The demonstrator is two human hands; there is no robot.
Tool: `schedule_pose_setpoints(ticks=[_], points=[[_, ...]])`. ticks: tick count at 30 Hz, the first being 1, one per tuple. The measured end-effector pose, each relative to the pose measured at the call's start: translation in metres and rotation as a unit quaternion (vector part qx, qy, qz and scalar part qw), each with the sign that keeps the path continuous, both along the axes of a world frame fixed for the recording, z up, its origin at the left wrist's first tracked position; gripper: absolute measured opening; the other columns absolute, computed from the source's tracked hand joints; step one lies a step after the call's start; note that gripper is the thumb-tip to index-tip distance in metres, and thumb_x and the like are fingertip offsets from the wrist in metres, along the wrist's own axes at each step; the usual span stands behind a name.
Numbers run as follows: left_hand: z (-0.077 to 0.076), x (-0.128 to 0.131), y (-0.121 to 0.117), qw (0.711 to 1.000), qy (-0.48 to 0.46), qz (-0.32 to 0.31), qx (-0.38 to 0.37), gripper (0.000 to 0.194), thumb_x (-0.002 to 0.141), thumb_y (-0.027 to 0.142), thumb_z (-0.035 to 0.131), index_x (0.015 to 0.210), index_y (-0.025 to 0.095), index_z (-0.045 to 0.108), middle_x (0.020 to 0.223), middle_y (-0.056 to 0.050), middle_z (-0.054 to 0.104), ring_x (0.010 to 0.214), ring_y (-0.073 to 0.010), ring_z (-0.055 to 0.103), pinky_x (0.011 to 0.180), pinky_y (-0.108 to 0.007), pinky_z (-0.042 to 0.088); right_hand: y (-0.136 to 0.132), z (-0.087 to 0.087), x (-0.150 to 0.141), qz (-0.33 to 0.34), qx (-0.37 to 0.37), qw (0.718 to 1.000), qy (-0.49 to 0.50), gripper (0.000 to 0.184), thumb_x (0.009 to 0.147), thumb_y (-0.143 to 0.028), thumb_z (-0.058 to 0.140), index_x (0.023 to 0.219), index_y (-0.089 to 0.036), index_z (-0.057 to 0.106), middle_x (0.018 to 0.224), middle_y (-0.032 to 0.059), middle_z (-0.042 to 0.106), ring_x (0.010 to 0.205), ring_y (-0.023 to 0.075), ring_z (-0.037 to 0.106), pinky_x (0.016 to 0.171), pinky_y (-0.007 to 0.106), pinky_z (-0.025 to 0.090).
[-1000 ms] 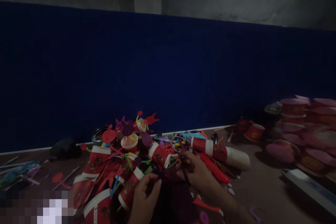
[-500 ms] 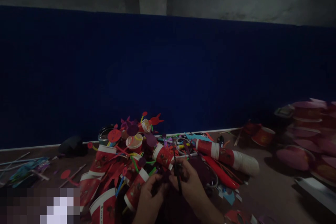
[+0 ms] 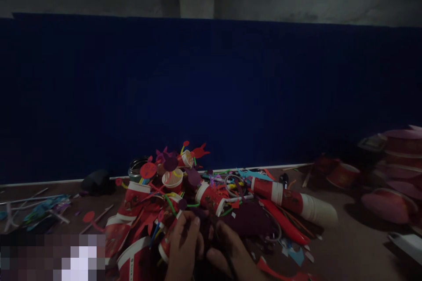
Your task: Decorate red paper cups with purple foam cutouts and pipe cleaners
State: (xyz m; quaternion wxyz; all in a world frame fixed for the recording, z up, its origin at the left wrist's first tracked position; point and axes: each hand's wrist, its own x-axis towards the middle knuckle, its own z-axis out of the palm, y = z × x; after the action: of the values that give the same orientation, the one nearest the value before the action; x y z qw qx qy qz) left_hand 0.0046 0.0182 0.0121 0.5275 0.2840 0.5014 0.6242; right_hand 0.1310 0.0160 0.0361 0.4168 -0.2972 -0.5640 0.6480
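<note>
My left hand (image 3: 185, 243) is in the lower middle of the head view, its fingers pinched on a piece of dark purple paper (image 3: 203, 216). Close beside it on the right, my right hand (image 3: 232, 248) curls around dark scissors (image 3: 228, 254), whose blades are hard to make out in the dim light. Left of my hands lies a heap of red paper cups (image 3: 136, 197) with pipe cleaners and cut paper shapes. Just beyond my right hand is a larger dark purple sheet (image 3: 249, 218).
A stack of nested cups (image 3: 296, 199) lies on its side at the right. Red and pink crafted cups (image 3: 392, 184) are piled farther right. Blue paper scraps (image 3: 293, 250) lie near my right hand. A blue panel (image 3: 211, 96) stands behind everything. A glass jar (image 3: 138, 167) stands by it.
My right hand has tilted and lowered, and the scissors no longer point up clearly. My left hand has risen slightly and turned. The view has shifted a little left.
</note>
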Motion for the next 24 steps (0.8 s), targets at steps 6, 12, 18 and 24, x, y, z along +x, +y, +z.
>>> schedule_pose_setpoints(ticks=[6, 12, 18, 24], points=[[0.006, 0.002, -0.005, 1.000, 0.008, -0.001, -0.027, 0.046, 0.056, 0.054, 0.071, 0.081, 0.021, 0.051, 0.045, 0.010, 0.049, 0.036, -0.0051, 0.039, 0.036, -0.016, 0.027, -0.003, -0.007, -0.005, -0.003, -0.027, 1.000, 0.004, 0.038, 0.065, -0.047, 0.071, 0.083, -0.018, 0.053, 0.077, -0.0008, 0.053, 0.075, 0.0157, 0.050, 0.071, 0.027, 0.042], [-0.001, 0.000, -0.006, 0.999, 0.049, -0.023, -0.001, 0.039, 0.064, 0.054, 0.066, 0.077, 0.020, 0.052, 0.043, 0.009, 0.045, 0.040, -0.0055, 0.037, 0.041, -0.015, 0.030, -0.006, 0.002, -0.008, -0.020, -0.054, 0.998, -0.001, 0.042, 0.060, -0.046, 0.074, 0.085, -0.017, 0.057, 0.082, 0.0016, 0.058, 0.080, 0.0180, 0.054, 0.076, 0.029, 0.043], [0.001, -0.001, -0.007, 0.998, 0.058, -0.021, -0.006, 0.035, 0.066, 0.051, 0.065, 0.076, 0.019, 0.053, 0.048, 0.007, 0.049, 0.046, -0.0066, 0.043, 0.045, -0.015, 0.033, -0.008, 0.008, -0.007, -0.022, -0.041, 0.999, -0.001, 0.045, 0.064, -0.046, 0.072, 0.098, -0.020, 0.060, 0.088, 0.0024, 0.061, 0.086, 0.0205, 0.056, 0.085, 0.033, 0.043], [-0.002, 0.000, -0.005, 0.999, 0.033, -0.023, 0.009, 0.035, 0.065, 0.050, 0.067, 0.076, 0.020, 0.055, 0.048, 0.007, 0.049, 0.043, -0.0065, 0.041, 0.042, -0.016, 0.032, -0.006, 0.008, -0.008, 0.020, -0.024, 0.999, 0.019, 0.057, 0.065, -0.053, 0.069, 0.110, -0.020, 0.057, 0.099, 0.0063, 0.062, 0.095, 0.0228, 0.057, 0.090, 0.035, 0.041]])
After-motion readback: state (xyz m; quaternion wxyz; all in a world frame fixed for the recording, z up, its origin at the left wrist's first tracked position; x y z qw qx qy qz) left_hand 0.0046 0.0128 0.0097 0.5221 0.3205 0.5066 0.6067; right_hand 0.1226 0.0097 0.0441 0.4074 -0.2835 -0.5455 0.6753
